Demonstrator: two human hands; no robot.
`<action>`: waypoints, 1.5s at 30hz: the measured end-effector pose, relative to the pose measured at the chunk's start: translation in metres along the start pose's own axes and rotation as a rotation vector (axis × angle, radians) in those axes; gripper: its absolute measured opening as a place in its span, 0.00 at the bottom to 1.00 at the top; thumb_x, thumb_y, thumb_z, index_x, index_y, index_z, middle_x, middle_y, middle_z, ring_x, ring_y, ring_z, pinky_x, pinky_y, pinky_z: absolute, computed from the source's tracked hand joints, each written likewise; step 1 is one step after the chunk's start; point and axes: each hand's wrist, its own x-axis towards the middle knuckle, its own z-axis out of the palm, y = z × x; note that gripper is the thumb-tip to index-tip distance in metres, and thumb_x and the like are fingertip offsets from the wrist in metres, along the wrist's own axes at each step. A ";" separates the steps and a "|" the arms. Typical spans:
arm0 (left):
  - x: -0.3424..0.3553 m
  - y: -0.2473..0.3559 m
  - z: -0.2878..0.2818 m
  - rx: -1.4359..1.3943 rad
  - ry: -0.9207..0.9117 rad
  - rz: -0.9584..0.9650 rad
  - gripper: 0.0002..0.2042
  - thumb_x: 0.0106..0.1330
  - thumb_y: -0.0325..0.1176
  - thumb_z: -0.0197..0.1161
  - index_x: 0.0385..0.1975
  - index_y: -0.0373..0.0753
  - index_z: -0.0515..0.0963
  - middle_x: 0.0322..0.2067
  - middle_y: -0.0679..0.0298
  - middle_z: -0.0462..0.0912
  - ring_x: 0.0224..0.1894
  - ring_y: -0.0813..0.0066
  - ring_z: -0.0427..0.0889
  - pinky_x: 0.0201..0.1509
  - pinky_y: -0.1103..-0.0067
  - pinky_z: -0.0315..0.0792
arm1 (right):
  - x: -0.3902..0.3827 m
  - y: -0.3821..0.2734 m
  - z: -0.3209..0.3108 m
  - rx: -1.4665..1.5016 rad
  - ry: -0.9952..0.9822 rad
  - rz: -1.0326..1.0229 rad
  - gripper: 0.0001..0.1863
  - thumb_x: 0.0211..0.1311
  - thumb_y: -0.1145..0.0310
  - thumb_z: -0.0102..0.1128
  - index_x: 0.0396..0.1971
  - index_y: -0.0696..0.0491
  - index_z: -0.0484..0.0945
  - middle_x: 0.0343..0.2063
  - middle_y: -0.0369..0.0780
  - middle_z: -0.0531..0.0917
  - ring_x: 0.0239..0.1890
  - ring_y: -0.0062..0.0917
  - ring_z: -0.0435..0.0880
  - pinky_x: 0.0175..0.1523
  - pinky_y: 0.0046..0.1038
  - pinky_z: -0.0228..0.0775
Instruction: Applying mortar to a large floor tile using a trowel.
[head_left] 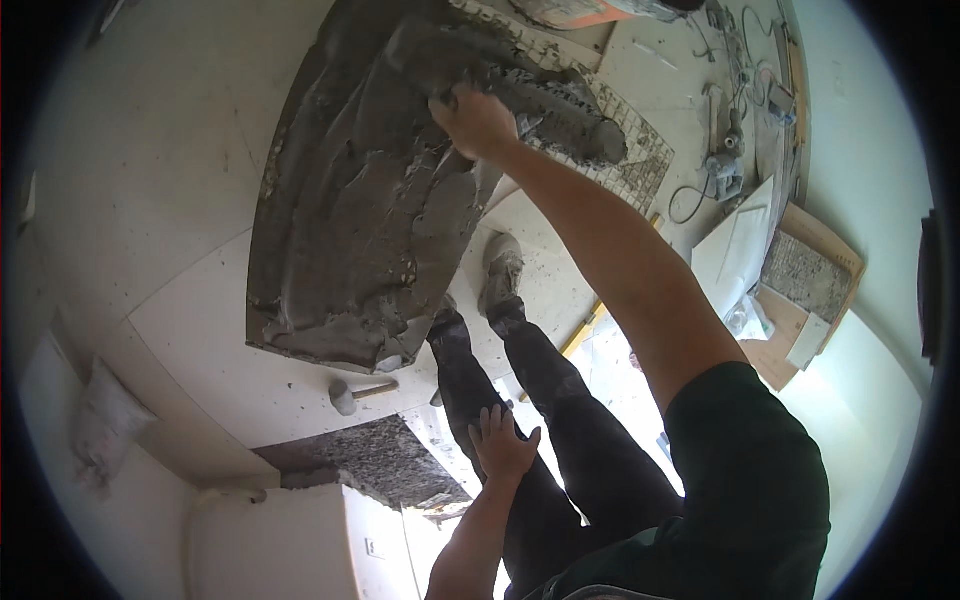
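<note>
At far left, a pale, filled bag [108, 423] leans against the wall near the floor [180, 170]. Next, a large slab [335, 235] lies in front of the person's shoes, its upper face coated in wet grey mortar [340, 200], ridged at the middle and lumpy toward its near edge. A mallet [345, 397] with a pale head and wooden handle rests on the floor just beside that edge. Below the mallet, a rough, speckled grey panel [375, 455] meets a white boxed section [270, 540].

The right hand [477, 122] is over the slab's far portion, fingers clamped on a mortar-smeared tool [437, 62], apparently a trowel; the smears obscure its outline. The left hand [503, 442] rests on the trouser leg [468, 385], fingers apart.

One shoe [501, 265] stands close beside the slab's right edge. Beyond it, a heap of mortar [585, 125] sits on a grid-patterned sheet [645, 150]; the right forearm crosses in front of the sheet's near edge. A yellow bar [583, 333] lies partly behind that arm. Farther right are a corded power tool [725, 175], a white panel [735, 240] and an open cardboard box [845, 262] holding a textured grey piece [805, 272].
</note>
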 end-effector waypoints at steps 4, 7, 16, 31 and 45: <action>0.001 -0.001 -0.009 0.046 -0.037 0.014 0.33 0.53 0.56 0.66 0.53 0.38 0.77 0.63 0.54 0.69 0.71 0.57 0.58 0.74 0.54 0.47 | 0.020 0.036 -0.010 0.126 0.156 0.157 0.28 0.62 0.41 0.51 0.40 0.55 0.79 0.41 0.52 0.83 0.47 0.48 0.81 0.52 0.45 0.73; 0.000 -0.004 -0.017 0.067 -0.056 0.009 0.33 0.54 0.57 0.66 0.54 0.37 0.76 0.63 0.54 0.69 0.71 0.58 0.58 0.74 0.55 0.47 | 0.009 0.058 -0.008 0.289 0.238 0.366 0.29 0.62 0.42 0.50 0.41 0.57 0.79 0.42 0.53 0.83 0.48 0.49 0.81 0.53 0.44 0.72; 0.009 0.003 -0.066 0.140 -0.035 0.103 0.32 0.55 0.54 0.67 0.53 0.35 0.76 0.62 0.53 0.70 0.70 0.57 0.60 0.74 0.58 0.49 | -0.055 0.146 -0.006 0.855 0.373 0.709 0.27 0.61 0.47 0.56 0.38 0.61 0.77 0.28 0.47 0.82 0.25 0.34 0.83 0.29 0.36 0.75; 0.031 -0.012 -0.138 0.210 -0.025 0.157 0.32 0.54 0.53 0.68 0.54 0.35 0.76 0.61 0.51 0.70 0.68 0.53 0.62 0.72 0.59 0.53 | 0.016 -0.005 -0.006 2.018 0.225 0.766 0.15 0.65 0.48 0.47 0.26 0.43 0.70 0.18 0.32 0.75 0.15 0.24 0.72 0.19 0.26 0.59; 0.036 -0.005 -0.151 0.200 -0.024 0.196 0.32 0.53 0.53 0.69 0.52 0.35 0.77 0.60 0.51 0.71 0.67 0.53 0.63 0.71 0.61 0.55 | -0.006 0.062 -0.021 0.254 0.243 0.552 0.28 0.65 0.45 0.46 0.40 0.59 0.78 0.38 0.55 0.83 0.45 0.48 0.83 0.48 0.45 0.75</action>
